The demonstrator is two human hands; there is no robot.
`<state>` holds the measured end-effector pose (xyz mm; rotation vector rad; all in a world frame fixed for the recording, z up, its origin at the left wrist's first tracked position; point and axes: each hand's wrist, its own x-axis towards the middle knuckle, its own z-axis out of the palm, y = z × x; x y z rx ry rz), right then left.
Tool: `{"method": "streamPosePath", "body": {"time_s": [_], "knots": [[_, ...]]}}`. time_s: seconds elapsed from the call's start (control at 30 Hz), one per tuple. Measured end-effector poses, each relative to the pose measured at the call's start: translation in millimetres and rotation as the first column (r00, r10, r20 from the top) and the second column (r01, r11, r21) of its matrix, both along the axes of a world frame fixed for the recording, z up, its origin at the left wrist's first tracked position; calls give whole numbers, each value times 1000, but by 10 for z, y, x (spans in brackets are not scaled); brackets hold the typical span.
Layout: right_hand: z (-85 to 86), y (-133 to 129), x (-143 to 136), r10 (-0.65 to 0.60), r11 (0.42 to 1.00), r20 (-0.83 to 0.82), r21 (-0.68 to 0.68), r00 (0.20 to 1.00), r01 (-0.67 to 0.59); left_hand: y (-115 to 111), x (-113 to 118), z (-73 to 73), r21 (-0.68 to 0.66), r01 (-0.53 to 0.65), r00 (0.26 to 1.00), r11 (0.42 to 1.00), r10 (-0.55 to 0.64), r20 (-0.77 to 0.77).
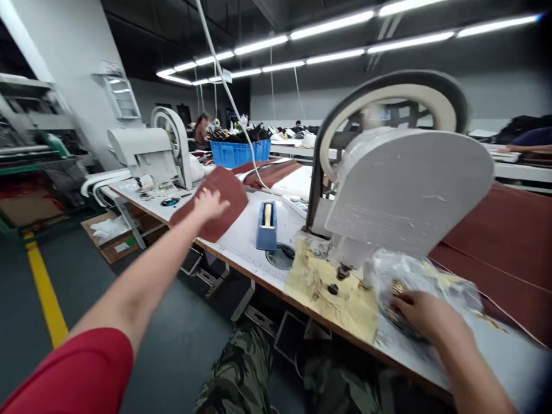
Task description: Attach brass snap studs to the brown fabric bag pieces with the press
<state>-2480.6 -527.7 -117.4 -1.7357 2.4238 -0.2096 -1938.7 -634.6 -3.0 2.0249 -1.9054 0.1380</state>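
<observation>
My left hand [210, 204] stretches far out to the left and lies on a dark red leather piece [224, 190] on the white worktable [241, 241]; whether the fingers grip it is unclear. My right hand [425, 315] rests in a shallow dish of small brass parts [397, 287] under a crumpled clear plastic bag [414, 273], right in front of a grey-white press machine [401, 184]. A worn yellow pad [332, 293] lies under the machine's head.
A blue tape dispenser [267, 225] stands between my hands. A second press machine [149, 152] is at the table's far left. Large dark red leather sheets [509, 241] lie to the right. A blue crate [240, 153] and a seated person [200, 131] are farther back.
</observation>
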Motion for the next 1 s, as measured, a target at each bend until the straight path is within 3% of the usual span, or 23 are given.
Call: {"method": "streamPosePath", "body": {"time_s": [0.13, 0.23, 0.3, 0.37, 0.4, 0.43, 0.5, 0.53, 0.6, 0.67, 0.77, 1.0], "knots": [[-234, 2, -178, -66, 974, 50, -212, 997, 75, -118, -18, -687, 141, -108, 994, 984, 105, 28], [-170, 83, -52, -81, 901, 8, -426, 997, 77, -161, -10, -1087, 178, -115, 993, 977, 107, 54], [-39, 205, 186, -106, 788, 2, -610, 994, 85, -149, 31, -1193, 178, -109, 992, 978, 97, 75], [98, 357, 520, -78, 639, 71, -762, 994, 104, -111, 71, -1220, 159, -104, 991, 982, 89, 98], [148, 422, 706, 20, 595, 133, -798, 991, 96, -89, 89, -1222, 143, -102, 990, 984, 87, 108], [180, 469, 893, 128, 592, 212, -800, 969, 97, -73, 107, -1223, 126, -101, 990, 987, 87, 115], [181, 496, 1229, 307, 696, 461, -705, 832, 133, -63, 148, -1232, 97, -93, 990, 991, 81, 120], [156, 482, 1365, 328, 758, 608, -626, 723, 182, -70, 172, -1241, 86, -84, 990, 993, 73, 117], [86, 435, 1564, 322, 824, 809, -496, 492, 274, -96, 218, -1265, 73, -62, 993, 995, 54, 109], [34, 403, 1676, 336, 841, 888, -433, 315, 325, -122, 258, -1287, 67, -45, 994, 997, 38, 101], [49, 415, 1730, 366, 845, 923, -384, 120, 374, -150, 298, -1309, 65, -44, 994, 997, 37, 100], [321, 607, 1759, 234, 894, 891, -40, -389, 446, -145, 316, -1271, 86, -47, 992, 995, 37, 120]]}}
